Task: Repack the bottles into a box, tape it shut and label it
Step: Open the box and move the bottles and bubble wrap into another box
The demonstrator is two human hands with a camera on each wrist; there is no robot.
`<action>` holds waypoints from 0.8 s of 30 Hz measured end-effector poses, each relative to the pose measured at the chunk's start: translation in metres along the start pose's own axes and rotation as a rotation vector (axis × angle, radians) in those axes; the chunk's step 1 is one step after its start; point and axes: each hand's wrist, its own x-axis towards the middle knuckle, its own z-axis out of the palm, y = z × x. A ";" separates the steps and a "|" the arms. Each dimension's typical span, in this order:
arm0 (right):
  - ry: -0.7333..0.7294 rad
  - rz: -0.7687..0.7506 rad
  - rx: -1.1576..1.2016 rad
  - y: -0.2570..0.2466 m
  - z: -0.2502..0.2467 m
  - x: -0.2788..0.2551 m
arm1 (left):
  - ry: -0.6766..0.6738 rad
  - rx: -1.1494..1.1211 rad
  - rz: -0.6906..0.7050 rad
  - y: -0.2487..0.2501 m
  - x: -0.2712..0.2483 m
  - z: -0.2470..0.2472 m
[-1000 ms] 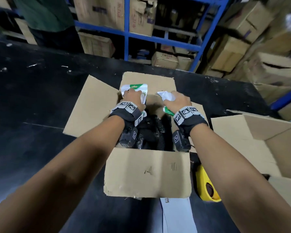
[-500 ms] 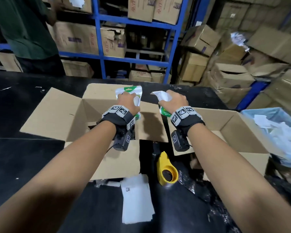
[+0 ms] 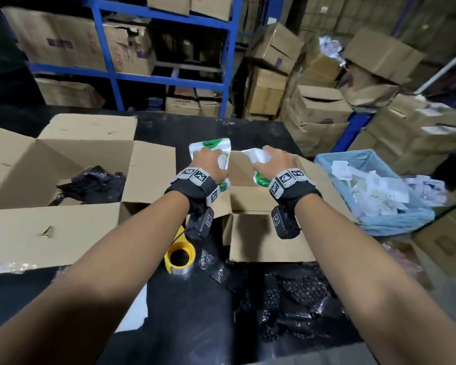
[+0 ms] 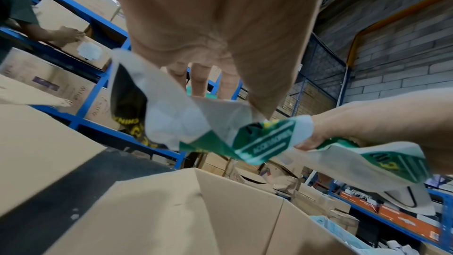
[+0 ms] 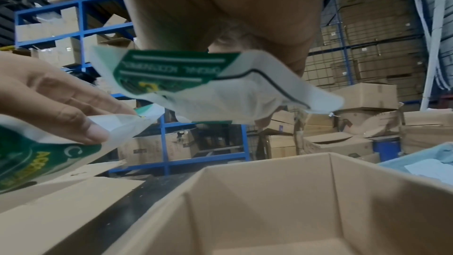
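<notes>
My left hand grips a white and green pouch and my right hand grips a second one. Both hang above the small open cardboard box at centre right. In the left wrist view the left pouch sags under my fingers. In the right wrist view the right pouch hangs over the empty box. A larger open box with black wrapped packs inside stands to the left.
A yellow tape dispenser lies on the black table between the boxes, with a white sheet near the front. Black bubble wrap lies in front of the small box. A blue bin of paper scraps stands right. Shelves with cartons stand behind.
Both hands have carried the pouches to the right, away from the large box and over the small open box. The view has swung right with them.
</notes>
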 end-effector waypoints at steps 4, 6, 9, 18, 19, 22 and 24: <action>0.020 0.042 -0.012 0.030 0.000 0.037 | 0.003 -0.001 0.020 0.028 0.036 0.020; 0.002 0.050 -0.018 0.041 0.003 0.058 | -0.011 -0.001 0.021 0.039 0.057 0.029; -0.042 0.078 -0.009 0.054 0.010 0.085 | -0.048 0.027 0.023 0.055 0.086 0.046; -0.260 0.175 0.048 0.101 0.057 0.144 | -0.307 0.142 -0.032 0.076 0.148 0.132; -0.302 0.165 0.039 0.106 0.059 0.146 | -0.333 0.156 -0.043 0.075 0.150 0.139; -0.387 0.137 -0.012 0.120 0.074 0.151 | -0.374 0.168 -0.091 0.068 0.159 0.166; -0.402 0.152 -0.003 0.130 0.095 0.161 | -0.392 0.175 -0.133 0.066 0.163 0.182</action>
